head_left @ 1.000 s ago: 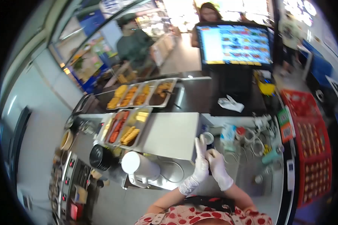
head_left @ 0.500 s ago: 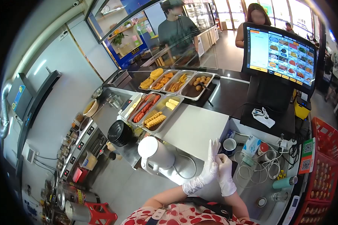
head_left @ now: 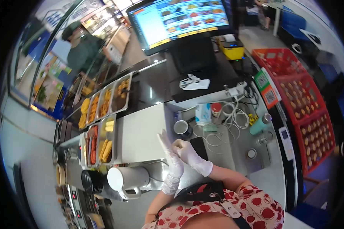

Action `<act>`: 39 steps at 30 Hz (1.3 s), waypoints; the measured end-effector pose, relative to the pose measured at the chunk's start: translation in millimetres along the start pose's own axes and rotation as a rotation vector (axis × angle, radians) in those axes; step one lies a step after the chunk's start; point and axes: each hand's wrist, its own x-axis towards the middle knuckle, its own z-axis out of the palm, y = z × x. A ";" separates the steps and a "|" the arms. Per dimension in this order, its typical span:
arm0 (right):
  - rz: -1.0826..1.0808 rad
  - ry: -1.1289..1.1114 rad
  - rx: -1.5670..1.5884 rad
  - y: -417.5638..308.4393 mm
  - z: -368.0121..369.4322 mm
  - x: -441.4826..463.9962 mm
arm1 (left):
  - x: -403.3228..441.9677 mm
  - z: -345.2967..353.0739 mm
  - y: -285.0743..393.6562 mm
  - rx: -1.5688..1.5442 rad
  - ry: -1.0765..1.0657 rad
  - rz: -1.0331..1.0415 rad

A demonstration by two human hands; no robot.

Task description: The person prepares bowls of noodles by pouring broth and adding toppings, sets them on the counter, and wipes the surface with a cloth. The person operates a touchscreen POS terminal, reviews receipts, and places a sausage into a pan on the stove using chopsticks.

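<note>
My left hand (head_left: 171,159) wears a thin white glove, its fingers stretched upward and pressed flat. Against its palm side rests my right hand (head_left: 189,154), gloved as well, with curled fingers. What those fingers grip, perhaps part of the left glove, is hidden. Both hands hover over the metal counter, near the front edge of a white board (head_left: 141,133). Right beside them are a dark phone-like slab (head_left: 199,148) and a white-rimmed cup (head_left: 182,128). To the left, a white electric kettle (head_left: 128,178) stands on the counter.
Metal trays hold sausages (head_left: 92,145), corn-like pieces (head_left: 106,151) and fried food. Black bowls (head_left: 91,181) are stacked by the kettle. A touch screen (head_left: 179,23) rises behind. Cables (head_left: 233,118), a teal bottle (head_left: 260,124) and red crates (head_left: 298,95) are rightward. A person (head_left: 84,49) stands beyond the glass.
My view has swung to the right, so the trays and kettle sit further left and the crates show more fully. My hands remain together, the right still closed against the left.
</note>
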 end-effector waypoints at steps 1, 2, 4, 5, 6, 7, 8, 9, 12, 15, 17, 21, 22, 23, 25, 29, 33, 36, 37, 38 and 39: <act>0.098 -0.025 0.088 -5.1 -6.0 -0.4 | 0.5 -1.1 0.7 -0.001 -0.008 -0.049; 0.194 -0.055 0.179 -8.3 -11.6 -1.5 | 1.5 -1.7 1.2 0.001 -0.012 -0.099; 0.206 -0.016 0.188 -10.8 -24.0 -4.7 | 6.2 -1.1 -4.3 0.033 0.033 0.054; 0.220 -0.007 0.191 -11.9 -31.2 -6.0 | 4.7 -7.6 -13.1 0.054 0.040 -0.041; 0.216 0.013 0.192 -11.3 -39.0 -7.0 | 2.8 -13.9 -24.3 0.078 0.048 -0.136; 0.204 0.037 0.178 -9.2 -47.9 -7.5 | 1.2 -17.8 -41.0 -0.050 0.131 -0.214; 0.192 0.059 0.163 -8.1 -57.6 -8.0 | 0.1 -24.2 -55.8 -0.060 0.118 -0.213; 0.205 0.078 0.146 -9.1 -68.6 -8.3 | -0.7 -31.7 -69.1 0.039 0.120 -0.223; 0.170 0.158 0.099 -13.2 -99.3 -5.6 | 7.8 -43.8 -80.0 0.311 0.113 -0.153; 0.116 0.223 0.034 -32.2 -128.5 -0.9 | 9.1 -53.6 -108.3 0.471 0.115 -0.231; 0.069 0.251 -0.038 -44.7 -149.0 6.6 | 11.4 -60.3 -125.1 0.519 0.086 -0.207; 0.021 0.330 -0.112 -72.1 -190.0 36.8 | 16.2 -62.4 -139.4 0.572 0.105 -0.170; 0.023 0.368 -0.113 -75.5 -201.5 48.8 | 16.7 -61.9 -139.9 0.597 0.112 -0.164; 0.005 0.409 -0.118 -81.4 -213.3 61.5 | 17.2 -59.4 -133.8 0.630 0.119 -0.163; -0.122 0.448 -0.109 -85.0 -242.7 93.9 | 15.9 -60.5 -129.3 0.627 0.111 -0.165; -0.235 0.676 -0.459 -87.8 -307.3 169.8 | 13.5 -55.5 -130.3 0.536 0.135 -0.225; -0.286 0.746 -0.686 -114.8 -363.6 231.5 | 16.0 -53.6 -129.0 0.503 0.136 -0.260; -0.280 0.825 -0.833 -122.8 -409.8 289.4 | 11.7 -56.1 -136.8 0.532 0.167 -0.270; -0.249 0.831 -0.829 -122.1 -427.2 308.4 | 11.3 -55.3 -139.5 0.571 0.180 -0.208; -0.212 0.901 -0.871 -126.5 -434.4 322.5 | 11.8 -54.8 -138.4 0.576 0.188 -0.217; -0.170 0.909 -0.869 -130.9 -442.2 334.5 | 12.6 -55.1 -135.0 0.569 0.158 -0.230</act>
